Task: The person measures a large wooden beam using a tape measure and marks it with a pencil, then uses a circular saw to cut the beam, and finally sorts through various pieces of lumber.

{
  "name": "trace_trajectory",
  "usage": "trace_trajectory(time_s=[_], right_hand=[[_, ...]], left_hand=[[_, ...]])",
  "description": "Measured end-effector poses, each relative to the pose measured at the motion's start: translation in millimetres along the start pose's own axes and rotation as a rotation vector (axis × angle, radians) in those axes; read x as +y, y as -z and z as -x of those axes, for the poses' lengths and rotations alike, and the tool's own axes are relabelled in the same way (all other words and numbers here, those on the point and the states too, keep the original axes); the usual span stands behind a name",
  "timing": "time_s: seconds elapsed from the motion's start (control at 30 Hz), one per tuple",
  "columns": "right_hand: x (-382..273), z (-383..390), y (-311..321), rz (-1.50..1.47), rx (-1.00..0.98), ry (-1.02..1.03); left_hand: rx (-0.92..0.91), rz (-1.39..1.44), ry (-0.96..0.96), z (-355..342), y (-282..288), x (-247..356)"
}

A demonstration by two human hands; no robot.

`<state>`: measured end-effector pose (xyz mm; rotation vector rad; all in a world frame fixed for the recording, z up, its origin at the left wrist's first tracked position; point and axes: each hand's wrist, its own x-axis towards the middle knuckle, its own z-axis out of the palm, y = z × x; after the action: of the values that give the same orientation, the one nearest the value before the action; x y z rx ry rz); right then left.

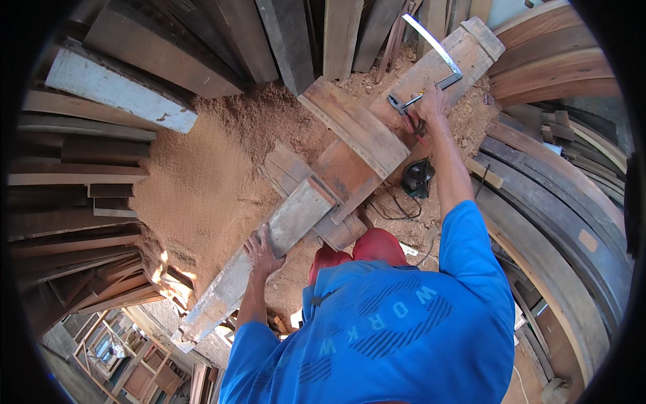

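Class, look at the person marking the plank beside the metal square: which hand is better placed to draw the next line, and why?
The right hand. It rests on the plank beside the metal square, apparently holding a red pencil. The left hand is far back, steadying a grey board.

left hand [261, 250] grips plank [269, 252]; right hand [433, 102] holds square [441, 64].

Open sawdust floor [202, 175] left of the long plank [269, 249]. Stacked boards [74, 195] far left, curved wood [565, 222] right, power tool [417, 177] between.
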<state>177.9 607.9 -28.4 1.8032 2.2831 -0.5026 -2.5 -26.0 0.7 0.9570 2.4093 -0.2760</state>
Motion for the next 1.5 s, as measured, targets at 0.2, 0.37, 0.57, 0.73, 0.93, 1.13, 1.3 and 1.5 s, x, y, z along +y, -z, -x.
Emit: trace_trajectory(time_s=[0.2, 0.37, 0.57, 0.73, 0.93, 1.13, 1.3, 1.5], right_hand=[[25.7, -59.2, -15.0, 0.009, 0.001, -0.127], [22.9, -44.2, -34.9, 0.105, 0.194, -0.192], [8.8, 1.3, -7.8, 0.315, 0.211, 0.113], [11.9, 6.1, -30.4, 0.173, -0.068, 0.02], [22.7, 41.1, -38.7, 0.288, 0.112, 0.098], [10.0, 151.1, -18.2, -0.107, -0.141, -0.119], [6.3, 213.8, -107.7, -0.908, -0.568, -0.355], [-21.9, 226.1, -122.9, -1.324, -0.228, -0.384]], left_hand=[[-0.015, 0.03, 0.007, -3.7, 4.9, 1.6], [-0.029, 0.009, -0.001, -6.9, 8.7, 1.5], [-0.023, 0.024, 0.008, 0.8, 4.0, 4.5], [0.036, 0.047, -0.033, -1.0, 8.6, 3.1], [0.09, 0.082, -0.062, -0.8, 7.6, 0.5], [0.119, 0.071, -0.061, 4.9, -0.8, -2.4], [0.144, 0.075, -0.076, 6.3, -2.8, -4.4], [0.126, 0.104, -0.109, 6.7, 0.0, -7.8]])
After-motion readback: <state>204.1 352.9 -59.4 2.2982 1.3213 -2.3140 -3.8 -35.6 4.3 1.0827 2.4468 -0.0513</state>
